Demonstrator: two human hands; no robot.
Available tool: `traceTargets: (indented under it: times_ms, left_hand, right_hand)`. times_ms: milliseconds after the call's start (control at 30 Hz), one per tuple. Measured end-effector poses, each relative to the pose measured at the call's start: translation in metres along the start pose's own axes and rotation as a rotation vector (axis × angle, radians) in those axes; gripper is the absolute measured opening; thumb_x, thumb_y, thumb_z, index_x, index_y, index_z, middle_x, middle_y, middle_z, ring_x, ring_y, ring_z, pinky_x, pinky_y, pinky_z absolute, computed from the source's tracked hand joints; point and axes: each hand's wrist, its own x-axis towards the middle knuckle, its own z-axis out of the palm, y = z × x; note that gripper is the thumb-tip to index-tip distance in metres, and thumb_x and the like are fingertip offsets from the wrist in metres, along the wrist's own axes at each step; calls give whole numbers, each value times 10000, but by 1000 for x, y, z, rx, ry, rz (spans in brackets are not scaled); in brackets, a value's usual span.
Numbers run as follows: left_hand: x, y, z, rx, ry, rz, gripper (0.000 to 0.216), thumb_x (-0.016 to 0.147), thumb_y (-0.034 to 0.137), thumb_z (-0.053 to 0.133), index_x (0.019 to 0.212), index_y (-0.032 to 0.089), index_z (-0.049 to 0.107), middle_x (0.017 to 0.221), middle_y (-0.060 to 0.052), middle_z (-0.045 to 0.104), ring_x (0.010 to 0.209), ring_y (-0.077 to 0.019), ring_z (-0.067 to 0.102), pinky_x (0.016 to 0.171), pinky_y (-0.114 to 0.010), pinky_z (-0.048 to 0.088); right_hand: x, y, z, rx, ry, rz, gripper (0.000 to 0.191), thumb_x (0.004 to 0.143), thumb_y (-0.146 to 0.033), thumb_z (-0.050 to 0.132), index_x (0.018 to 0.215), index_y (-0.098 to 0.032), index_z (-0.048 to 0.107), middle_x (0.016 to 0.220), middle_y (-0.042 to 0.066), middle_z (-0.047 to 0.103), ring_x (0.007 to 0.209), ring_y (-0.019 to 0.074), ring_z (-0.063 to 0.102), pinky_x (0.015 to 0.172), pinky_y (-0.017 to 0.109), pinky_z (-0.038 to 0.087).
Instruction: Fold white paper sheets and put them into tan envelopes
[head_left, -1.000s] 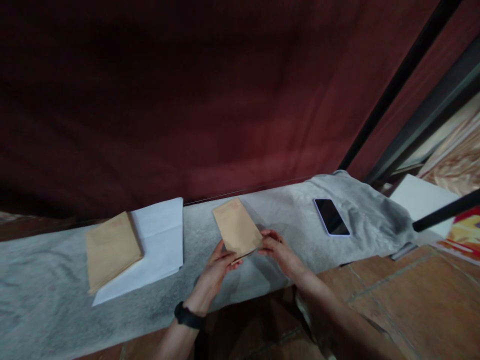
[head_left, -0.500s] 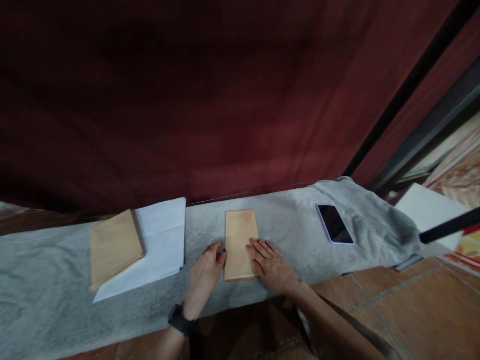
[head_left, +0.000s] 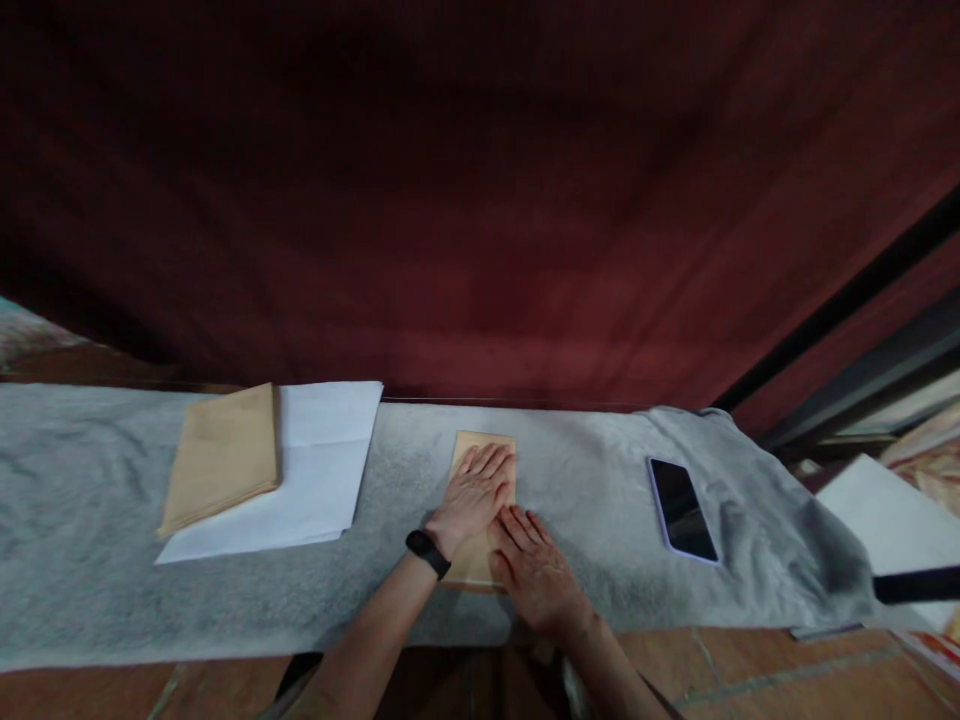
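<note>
1 flattened left hand (head_left: 471, 497) atop brown envelope (head_left: 474, 562), 1 flattened right hand (head_left: 540, 582) overlapping its right edge

**Covered and cropped**

We cannot see the middle of the brown envelope (head_left: 474, 564) under the left hand (head_left: 471, 498), nor part of its right edge under the right hand (head_left: 535, 582). Stacked brown paper (head_left: 229, 450) hides some white sheets (head_left: 324, 460). The bottom edge crops both forearms (head_left: 375, 632).

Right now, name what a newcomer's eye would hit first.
Likely the left hand, flat on the envelope at centre, with the right hand at its near right edge. Next, the phone to the right on the grey cloth, and the brown stack over white paper at left.
</note>
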Motion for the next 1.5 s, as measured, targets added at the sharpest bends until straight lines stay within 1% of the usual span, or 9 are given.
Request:
traceTargets:
  times_ms: [267,500,633,733,867,1000,1167,1333,1500]
  left_hand:
    - [-2,-3,4,-32,-39,46,552,1057,418,273,1579,236,279,1630,-35,341,1525,-174,237,1258,-426,94]
    - [-35,9,-14,-135,-83,79,637,1049,540,270,1591,209,223,1644,-70,298,1534,-159,210,1257,-381,93]
    - [-58,18,-26,-185,-155,75,672,1042,571,258,1589,181,219,1654,-91,265,1535,-167,208,1258,-375,109]
    - [-75,21,-35,-214,-215,79,705,1028,605,272,1584,174,228,1661,-104,239,1540,-183,189,1257,-383,132]
    - [-93,19,-44,-247,-216,109,704,1005,601,389,1575,207,267,1648,-99,286,1534,-207,219,1249,-393,192]
    - [-98,20,-41,-228,-169,62,483,1063,350,322,1521,211,382,1592,-75,414,1485,-154,338,1223,-344,266]
    - [-103,28,-26,-86,-83,29,493,1023,163,314,1508,193,397,1595,-83,406,1500,-183,311,1244,-411,221]
    - [-109,31,-18,-35,-36,-45,480,1034,215,325,1507,177,398,1603,-100,389,1509,-205,294,1247,-431,221]
    - [-111,28,-22,-35,15,-185,488,1045,306,347,1507,160,403,1639,-146,299,1517,-249,271,1232,-448,266]
  right_hand:
    - [-2,10,-8,94,-36,-75,501,1000,-303,527,1493,-235,469,1540,79,486,1434,235,433,1189,455,364]
    - [-9,25,-21,255,-118,-152,528,956,-294,595,1474,-272,494,1563,78,454,1446,227,413,1208,469,337]
    - [-16,34,-18,292,-167,-234,675,881,-347,688,1505,-258,447,1602,96,386,1485,257,342,1204,508,332]
    - [-19,34,-12,303,-139,-248,645,860,-330,707,1466,-262,498,1553,96,467,1465,268,376,1201,540,324]
    - [-17,26,-7,318,-18,-193,476,903,-203,603,1375,-258,571,1459,75,571,1387,232,474,1198,518,339]
    - [-14,19,-7,294,-2,-168,460,899,-153,549,1348,-251,575,1428,57,588,1370,215,483,1187,488,367]
    - [-20,-5,2,109,97,-79,483,978,-163,416,1453,-204,490,1500,101,523,1436,237,415,1210,538,317]
    - [-38,-39,23,19,177,-56,597,1020,-304,410,1571,-105,293,1585,174,393,1482,282,345,1185,499,372]
    - [-46,-47,27,-50,189,-30,677,1021,-443,449,1568,-75,295,1599,195,349,1481,318,341,1206,521,324]
